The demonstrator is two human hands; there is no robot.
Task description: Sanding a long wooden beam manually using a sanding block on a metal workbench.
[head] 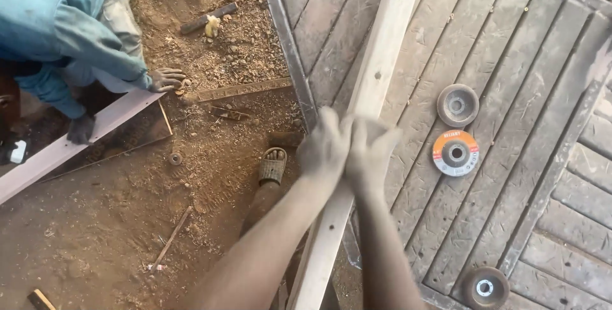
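Note:
My left hand (324,146) and my right hand (371,152) are pressed together, palms touching, blurred, over a long pale wooden plank (382,61) that runs from the top of the view down between my forearms. Neither hand holds anything. The plank lies across a grey metal panel with ribbed slats (529,48). Two grinding discs rest on the panel right of my hands: a grey one (458,104) and an orange-labelled one (455,152). A third, worn disc (485,287) lies near the bottom edge.
Another person in a blue top (70,23) crouches at upper left, hands on a pale board (76,138). Brown dirt ground (115,221) holds a metal rule (242,88), a dark bar (208,18), sticks and a small round part (175,158). My sandalled foot (273,166) stands by the panel's edge.

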